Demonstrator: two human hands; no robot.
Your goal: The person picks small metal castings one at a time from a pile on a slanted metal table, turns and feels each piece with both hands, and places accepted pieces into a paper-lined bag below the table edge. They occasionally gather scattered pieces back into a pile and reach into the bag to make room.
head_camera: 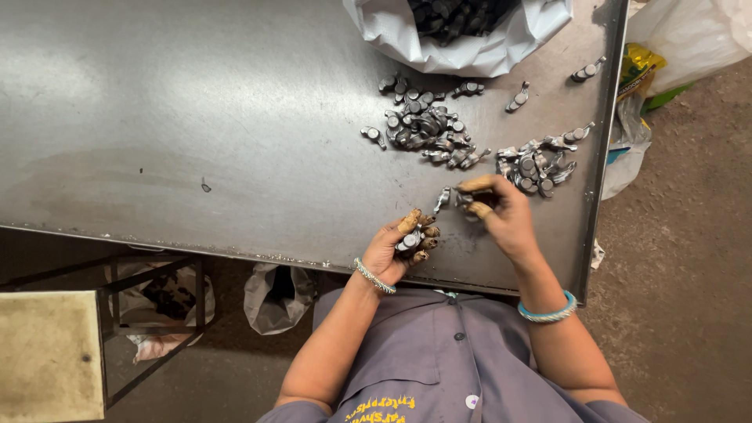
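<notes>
— What were the worker's hands doing at the steel table (196,117)?

— The left hand (395,244) was cupped shut around a few small grey metal parts (410,240), near the table's front edge. The right hand (501,213) pinched another such part (462,199) between thumb and fingers, just beside the left.

— And the rest of the parts?

— One loose pile (427,129) lay in the middle of the table's right half, a second pile (536,164) just beyond the right hand. Single pieces sat apart near the far corner. A white sack (470,47) holding dark parts stood open at the far edge.

— What lay beneath?

— Plastic bags (274,294) rested on the floor under the table.
</notes>
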